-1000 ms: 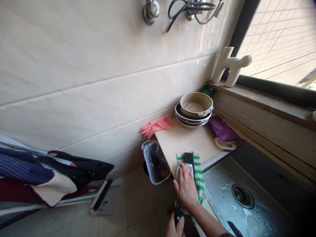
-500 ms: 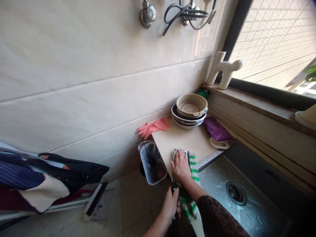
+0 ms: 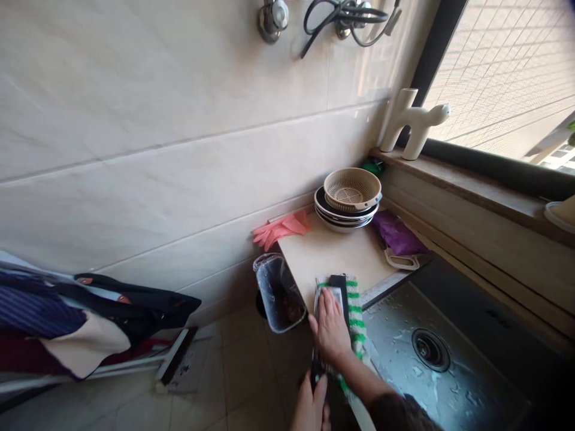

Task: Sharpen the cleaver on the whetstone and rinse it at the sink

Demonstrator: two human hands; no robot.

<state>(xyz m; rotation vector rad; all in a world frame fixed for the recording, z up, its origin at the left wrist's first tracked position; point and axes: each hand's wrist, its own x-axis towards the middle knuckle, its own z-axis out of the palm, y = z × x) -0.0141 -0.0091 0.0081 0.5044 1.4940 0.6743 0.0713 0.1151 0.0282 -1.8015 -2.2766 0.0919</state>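
A black sharpening stone (image 3: 340, 282) lies on a green-and-white striped cloth (image 3: 354, 305) at the counter's edge, left of the sink. On top of the stone rests the broad metal blade of a kitchen knife (image 3: 321, 294). My right hand (image 3: 331, 332) presses flat on that blade, fingers stretched out together and pointing away from me. Near the bottom of the view, my left hand (image 3: 309, 407) is wrapped round the knife's black handle. Most of the blade is hidden under my right hand.
A lined bin (image 3: 262, 290) stands below the counter (image 3: 309, 257) on the left. Pink gloves (image 3: 283, 228), stacked bowls (image 3: 321, 209) under a beige strainer (image 3: 353, 188) and a purple cloth item (image 3: 398, 233) lie behind. The wet sink (image 3: 395, 335) is at right.
Both hands and the knife have slid back toward me along the stone, uncovering more of its far end. The view has shifted slightly.
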